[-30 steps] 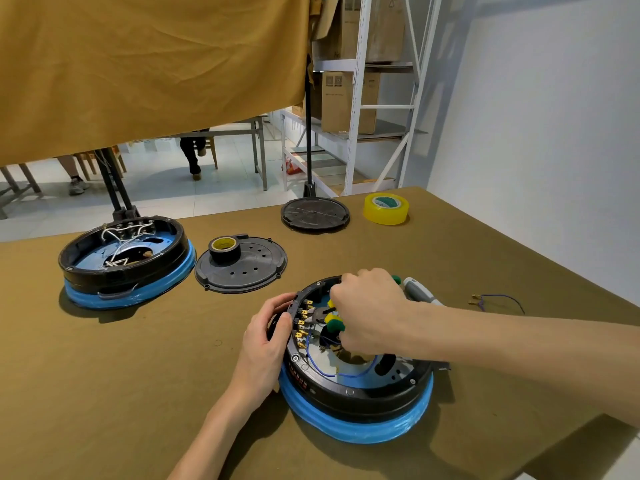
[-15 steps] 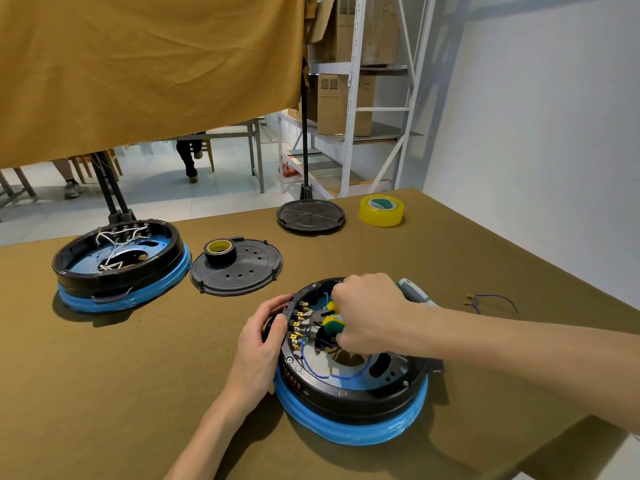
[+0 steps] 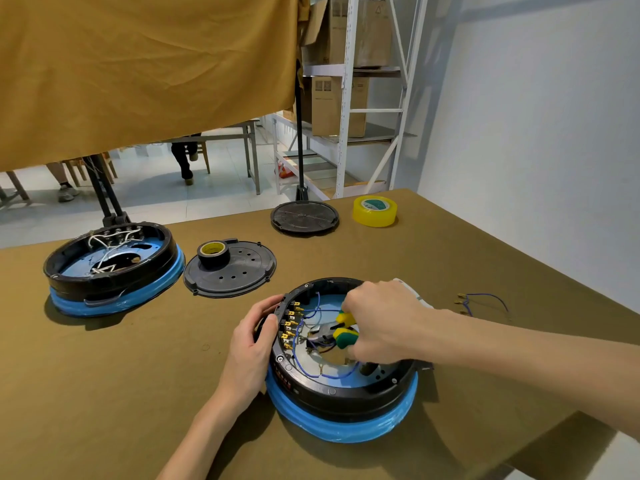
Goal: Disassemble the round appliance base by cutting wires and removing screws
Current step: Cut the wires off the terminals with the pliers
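A round black appliance base (image 3: 341,398) with a blue wrapped bottom lies open side up near the table's front. Blue wires (image 3: 323,375) and a row of brass terminals (image 3: 289,327) show inside it. My left hand (image 3: 254,344) grips its left rim. My right hand (image 3: 382,323) is curled round yellow-and-green cutters (image 3: 341,329), whose jaws sit among the wires near the base's middle. A white tool (image 3: 412,292) pokes out behind my right hand, mostly hidden.
A second open base (image 3: 110,268) with white wires stands at the left. A black cover (image 3: 239,271) carries a tape roll (image 3: 213,252). Farther back lie another black disc (image 3: 304,218) and yellow tape (image 3: 374,211). A cut blue wire (image 3: 481,301) lies at the right, near the table edge.
My right hand has shifted slightly inside the base with the cutters, and more of their handles shows. The left hand keeps its hold on the rim. The camera view has drifted.
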Demonstrator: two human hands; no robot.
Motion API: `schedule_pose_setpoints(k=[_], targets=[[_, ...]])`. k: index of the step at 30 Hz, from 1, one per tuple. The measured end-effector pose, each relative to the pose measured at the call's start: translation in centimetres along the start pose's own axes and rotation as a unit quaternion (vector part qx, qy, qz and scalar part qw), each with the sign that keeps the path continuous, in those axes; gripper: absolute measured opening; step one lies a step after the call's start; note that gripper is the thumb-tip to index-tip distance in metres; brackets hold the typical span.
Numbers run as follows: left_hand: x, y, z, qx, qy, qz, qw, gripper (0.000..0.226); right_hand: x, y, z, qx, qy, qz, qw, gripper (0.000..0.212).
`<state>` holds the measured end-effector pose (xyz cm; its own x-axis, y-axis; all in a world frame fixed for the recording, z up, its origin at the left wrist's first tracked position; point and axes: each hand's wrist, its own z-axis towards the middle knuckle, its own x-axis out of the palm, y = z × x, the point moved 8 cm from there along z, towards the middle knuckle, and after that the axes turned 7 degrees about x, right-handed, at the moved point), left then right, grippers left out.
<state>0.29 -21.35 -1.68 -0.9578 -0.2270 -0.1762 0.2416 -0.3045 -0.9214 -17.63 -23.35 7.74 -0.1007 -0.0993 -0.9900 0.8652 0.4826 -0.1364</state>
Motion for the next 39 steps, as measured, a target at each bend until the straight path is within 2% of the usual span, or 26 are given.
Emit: schedule_pose_setpoints(k=[8,12,20,24,39], targets=[[0.0,-0.1,-0.2,-0.003,0.002,0.005,1.000,0.033,0.3,-0.2,-0.6,-0.008,0.031,-0.003,0.999,0.042],[0.0,-0.1,-0.2,-0.002,0.003,0.007,1.000,0.034,0.1,-0.5,-0.3,-0.008,0.014,-0.003,1.000,0.036],[0.0,0.1,-0.1,0.004,0.008,0.005,1.000,0.031,-0.4,-1.0,1.3,0.005,0.002,0.034,0.999,0.045],[0.0,0.1,0.0,0.004,0.007,-0.002,1.000,0.040,-0.8,-0.9,2.5,0.022,-0.031,0.011,0.999,0.036],[0.0,0.3,0.0,-0.011,0.011,0.000,1.000,0.046,0.0,1.0,5.3,0.029,0.000,-0.023,0.999,0.042]])
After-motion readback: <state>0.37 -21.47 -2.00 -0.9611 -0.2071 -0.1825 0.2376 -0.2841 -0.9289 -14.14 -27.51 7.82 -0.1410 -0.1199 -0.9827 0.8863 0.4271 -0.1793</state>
